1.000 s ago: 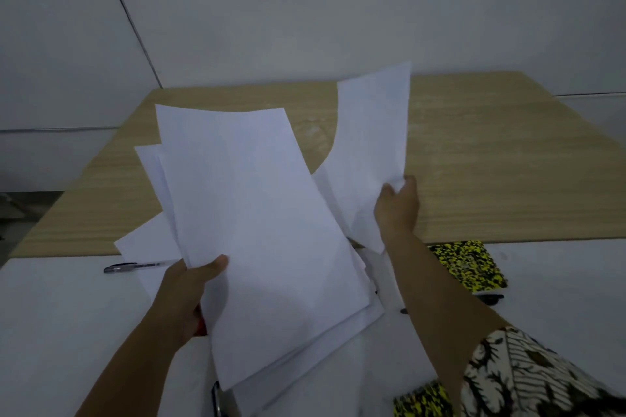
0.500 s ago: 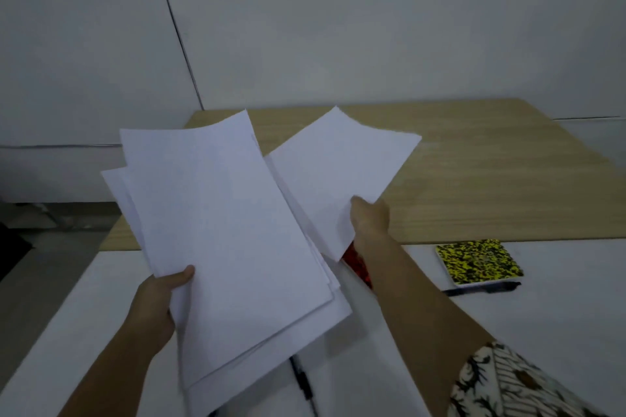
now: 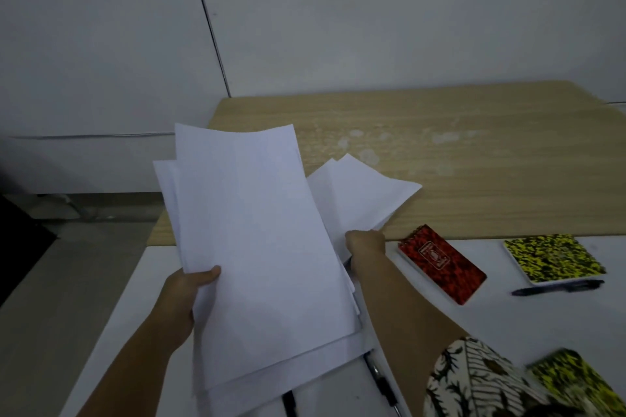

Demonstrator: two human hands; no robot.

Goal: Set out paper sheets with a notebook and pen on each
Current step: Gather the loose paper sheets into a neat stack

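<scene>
Grey wall panels stand behind a wooden tabletop [image 3: 474,159] that adjoins a white tabletop [image 3: 508,322]. Above the white one, the left hand [image 3: 184,298] grips a stack of paper sheets [image 3: 257,247], thumb on top, while the right hand [image 3: 366,244] pinches a separate sheet [image 3: 362,193]. Right of them lie a red notebook [image 3: 442,264], a yellow notebook [image 3: 554,259] and, just beside it, a black pen [image 3: 559,287].

I count three notebooks: one red [image 3: 442,264], two yellow [image 3: 554,259] [image 3: 576,379]. Three pens show [image 3: 557,287] [image 3: 381,382] [image 3: 288,403]. My two hands [image 3: 184,298] [image 3: 366,244] hold several paper sheets [image 3: 264,247].
</scene>
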